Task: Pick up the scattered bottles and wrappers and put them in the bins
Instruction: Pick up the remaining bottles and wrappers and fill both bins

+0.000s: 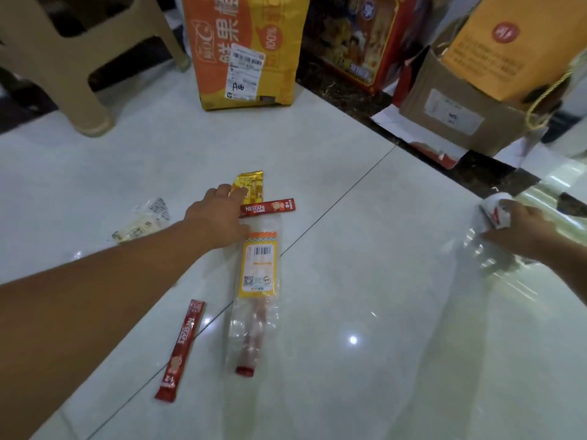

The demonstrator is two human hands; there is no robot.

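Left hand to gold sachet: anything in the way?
Nothing visible. The left hand has its fingers on the gold sachet. A red Nescafe stick lies right beside it, by the palm, not blocking. The right hand grips a clear plastic bottle.

The floor (pixel 365 217) is glossy white tile with thin dark joints and a dark speckled border. On it lie a shiny gold wrapper (pixel 251 185), a red sachet (pixel 270 207) and a second red sachet (pixel 182 347), both lettered in white, and a clear wrapper (pixel 259 268) banded yellow and orange with a black barcode. The clear bottle (pixel 497 212) wears red and white. The stool (pixel 79 61) is beige.
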